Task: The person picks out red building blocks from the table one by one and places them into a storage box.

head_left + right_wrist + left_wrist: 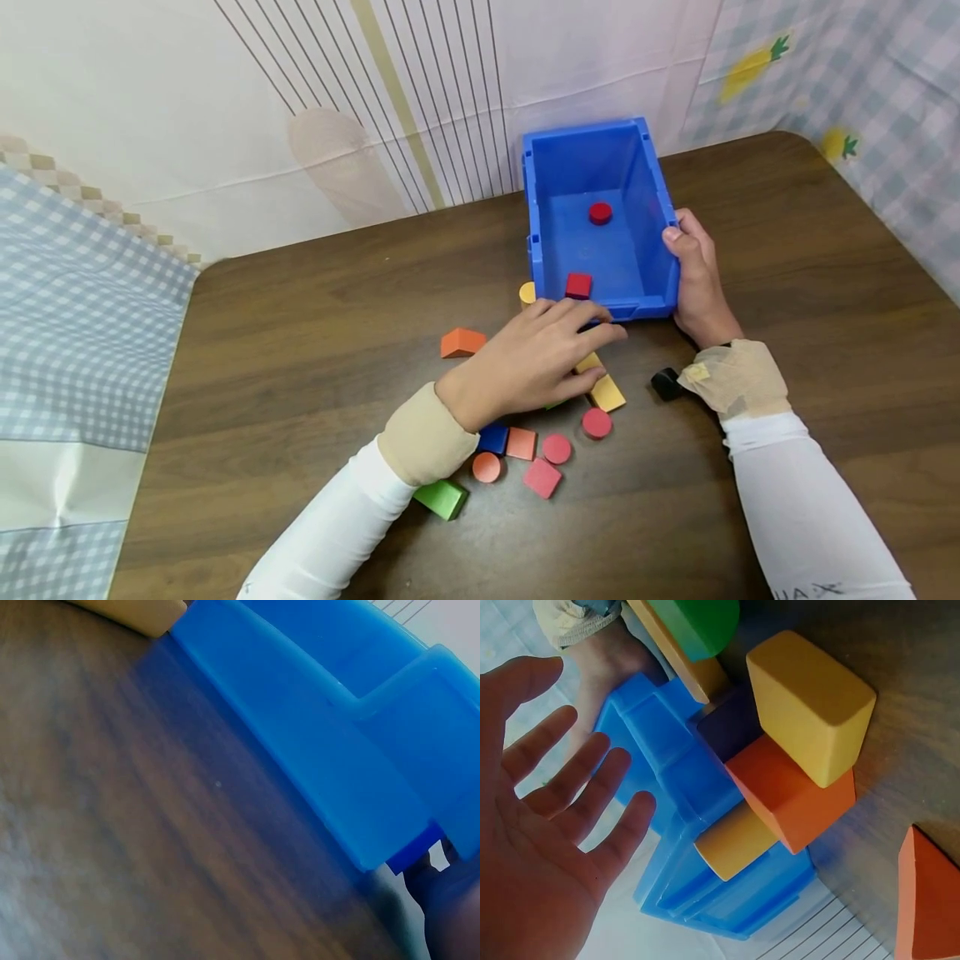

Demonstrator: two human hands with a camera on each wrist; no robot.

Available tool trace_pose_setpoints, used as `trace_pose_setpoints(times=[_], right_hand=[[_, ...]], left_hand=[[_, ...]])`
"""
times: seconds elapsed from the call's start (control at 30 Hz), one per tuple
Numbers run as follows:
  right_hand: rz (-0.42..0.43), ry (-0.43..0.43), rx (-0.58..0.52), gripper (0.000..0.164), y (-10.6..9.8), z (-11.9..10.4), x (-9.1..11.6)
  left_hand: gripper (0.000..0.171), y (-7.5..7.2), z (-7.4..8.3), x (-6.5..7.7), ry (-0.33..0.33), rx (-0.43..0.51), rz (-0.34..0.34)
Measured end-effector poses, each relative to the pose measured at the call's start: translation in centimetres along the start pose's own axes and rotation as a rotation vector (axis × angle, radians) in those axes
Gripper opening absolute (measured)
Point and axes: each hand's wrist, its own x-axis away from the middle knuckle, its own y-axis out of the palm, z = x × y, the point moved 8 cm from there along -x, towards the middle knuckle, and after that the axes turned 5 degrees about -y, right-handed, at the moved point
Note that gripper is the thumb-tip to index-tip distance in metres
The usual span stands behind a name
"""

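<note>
In the head view, a blue bin (577, 158) stands at the far side of the desk (300, 333). On its floor are a red round block (600, 213) and a red square block (578, 286), the second one near the closer wall. The right hand (697, 283) grips the right wall of the bin, with the thumb over the rim. The left hand (536, 358) is above the blocks, just before the bin; its fingers are spread and hold nothing. Partly under it one sees a yellow plank (606, 394), and to its left lies an orange triangular block (459, 343). Nearer to the person are a pink square block (542, 477) and a green block (444, 498), which is partly hidden by the left forearm.

In the left wrist view, the palm is empty and the fingers are extended. Beside the bin there are a thick yellow block (810, 705), an orange block (802, 799) and a dark blue block (727, 724), close together.

In the right wrist view, the bin wall rises next to the desk surface. The hand is only a dark blur at the lower right corner, so its fingers cannot be judged from here.
</note>
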Motion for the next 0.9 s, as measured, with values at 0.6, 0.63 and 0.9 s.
trace_pose_setpoints(times=[0.6,0.63,0.9], right_hand=[[0.013,-0.001,-0.02,0.037,-0.1,-0.3,-0.1],[0.012,0.0,-0.02,0.037,-0.1,-0.2,-0.1],[0.012,0.003,-0.021,0.036,0.0,-0.2,0.0]], left_hand=[[0.052,1.2,0.9,0.8,0.015,0.001,-0.074],[0.053,1.3,0.9,0.9,0.015,-0.002,-0.078],[0.055,1.9,1.6,1.3,0.038,-0.014,-0.084]])
